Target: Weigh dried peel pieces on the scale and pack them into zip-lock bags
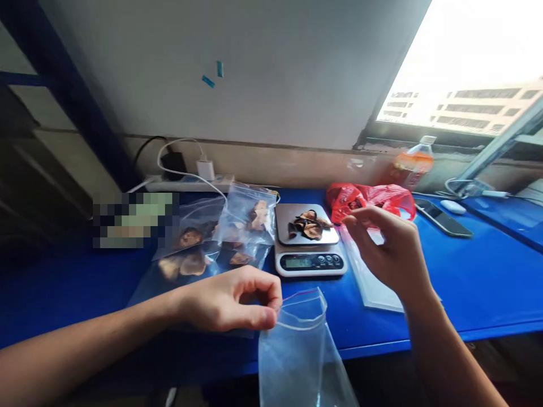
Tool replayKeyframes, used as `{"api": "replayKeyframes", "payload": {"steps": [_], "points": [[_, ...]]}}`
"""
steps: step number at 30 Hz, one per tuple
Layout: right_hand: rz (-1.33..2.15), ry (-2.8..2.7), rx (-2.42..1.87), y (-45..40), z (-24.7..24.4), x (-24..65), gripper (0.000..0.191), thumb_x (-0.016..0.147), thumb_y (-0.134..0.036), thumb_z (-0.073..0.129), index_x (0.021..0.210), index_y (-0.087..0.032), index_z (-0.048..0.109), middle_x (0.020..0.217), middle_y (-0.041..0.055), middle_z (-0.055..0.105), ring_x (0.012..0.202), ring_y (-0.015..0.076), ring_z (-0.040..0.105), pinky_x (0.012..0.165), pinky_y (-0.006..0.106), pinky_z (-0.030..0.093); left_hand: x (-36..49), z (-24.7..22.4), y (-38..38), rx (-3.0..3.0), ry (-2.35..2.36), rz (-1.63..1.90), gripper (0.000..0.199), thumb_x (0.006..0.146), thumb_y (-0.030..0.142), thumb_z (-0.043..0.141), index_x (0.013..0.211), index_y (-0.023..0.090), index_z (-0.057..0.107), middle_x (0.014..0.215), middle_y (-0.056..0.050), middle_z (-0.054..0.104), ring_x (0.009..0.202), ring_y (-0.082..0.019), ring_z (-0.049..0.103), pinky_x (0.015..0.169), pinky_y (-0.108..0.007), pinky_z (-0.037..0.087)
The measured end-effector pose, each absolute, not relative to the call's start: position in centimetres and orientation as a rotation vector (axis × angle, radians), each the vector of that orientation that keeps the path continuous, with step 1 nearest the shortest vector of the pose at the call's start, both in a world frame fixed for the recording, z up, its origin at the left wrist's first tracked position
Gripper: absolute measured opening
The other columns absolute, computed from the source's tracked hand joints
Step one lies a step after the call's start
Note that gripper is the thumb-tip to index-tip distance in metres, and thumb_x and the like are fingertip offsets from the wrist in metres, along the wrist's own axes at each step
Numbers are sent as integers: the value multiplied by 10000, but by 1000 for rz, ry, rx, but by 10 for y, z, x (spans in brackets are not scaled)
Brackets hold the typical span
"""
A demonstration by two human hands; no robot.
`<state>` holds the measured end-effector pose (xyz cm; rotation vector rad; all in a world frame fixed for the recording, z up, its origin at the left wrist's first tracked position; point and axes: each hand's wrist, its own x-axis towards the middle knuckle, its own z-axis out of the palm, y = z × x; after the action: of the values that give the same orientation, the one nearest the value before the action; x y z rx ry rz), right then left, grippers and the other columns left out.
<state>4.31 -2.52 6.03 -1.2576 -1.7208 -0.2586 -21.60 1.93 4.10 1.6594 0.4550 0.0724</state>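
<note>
My left hand (237, 299) pinches the top edge of a clear zip bag (297, 362), which hangs in front of the table edge with its mouth partly open. I see nothing inside that bag. My right hand (390, 249) is raised to the right of a digital kitchen scale (311, 260), thumb and fingertips drawn together. Whether anything small is between them cannot be made out. Several dried brown slices (311, 226) lie in a heap on the scale's metal plate. Just behind my right fingertips lies a red plastic bag (373, 198).
Filled clear bags of dried slices (193, 263) lie left of the scale. Flat clear bags (377, 288) rest under my right hand. Further right are a phone (443, 217) and a white mouse (453, 207). A drink bottle (418, 161) and a power strip (186, 183) stand along the wall.
</note>
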Motion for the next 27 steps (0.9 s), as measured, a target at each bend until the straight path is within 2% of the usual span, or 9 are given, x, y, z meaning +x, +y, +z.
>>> {"api": "replayKeyframes", "payload": {"steps": [5, 10, 14, 16, 20, 23, 25, 27], "points": [[-237, -1974, -1358, 27, 91, 49, 158, 889, -213, 513, 828, -178, 654, 787, 47, 675, 695, 157, 600, 641, 277, 432, -220, 40, 21, 1572, 420, 107, 467, 786, 614, 673, 777, 165, 543, 728, 14, 548, 678, -114, 477, 624, -232, 388], [-122, -1908, -1465, 54, 57, 53, 201, 881, -224, 512, 1027, -171, 640, 998, 101, 655, 905, 215, 613, 786, 331, 461, -224, 37, 21, 1562, 412, 99, 462, 806, 596, 665, 767, 162, 512, 734, 11, 529, 668, -107, 443, 617, -230, 361], [50, -1889, -1618, 53, 34, 64, 449, 855, -363, 606, 1231, -126, 541, 1063, 143, 649, 992, 255, 609, 863, 373, 463, -225, 39, 22, 1581, 417, 77, 472, 803, 607, 661, 777, 163, 504, 737, 5, 540, 676, -116, 460, 627, -239, 367], [94, -1951, -1665, 52, 34, 68, 555, 847, -472, 618, 1263, -118, 516, 1061, 152, 653, 1019, 281, 598, 884, 400, 452, -225, 40, 22, 1593, 425, 75, 475, 799, 611, 662, 779, 162, 507, 739, 6, 540, 682, -118, 463, 631, -239, 369], [148, -1948, -1702, 48, 45, 70, 536, 898, -563, 516, 1204, -123, 548, 1077, 160, 647, 1008, 278, 600, 852, 393, 462, -226, 44, 19, 1632, 432, 74, 484, 792, 621, 662, 775, 160, 515, 742, 12, 533, 687, -115, 464, 638, -233, 378], [155, -1972, -1724, 44, 49, 69, 553, 878, -563, 551, 1202, -115, 542, 1071, 161, 645, 989, 273, 598, 814, 375, 468, -226, 45, 18, 1632, 428, 80, 490, 784, 620, 671, 771, 157, 513, 738, 12, 530, 686, -114, 467, 637, -232, 377], [160, -2051, -1749, 42, 49, 68, 562, 837, -546, 616, 1197, -119, 546, 1040, 153, 654, 949, 271, 601, 763, 355, 465, -226, 44, 19, 1623, 423, 87, 484, 786, 614, 673, 774, 157, 513, 736, 11, 530, 684, -115, 466, 633, -234, 377], [161, -2101, -1780, 42, 47, 66, 478, 839, -463, 630, 1166, -122, 564, 985, 141, 667, 879, 258, 608, 699, 330, 449, -226, 42, 20, 1615, 422, 90, 478, 788, 609, 672, 774, 160, 509, 732, 11, 528, 677, -116, 461, 628, -238, 376]]}}
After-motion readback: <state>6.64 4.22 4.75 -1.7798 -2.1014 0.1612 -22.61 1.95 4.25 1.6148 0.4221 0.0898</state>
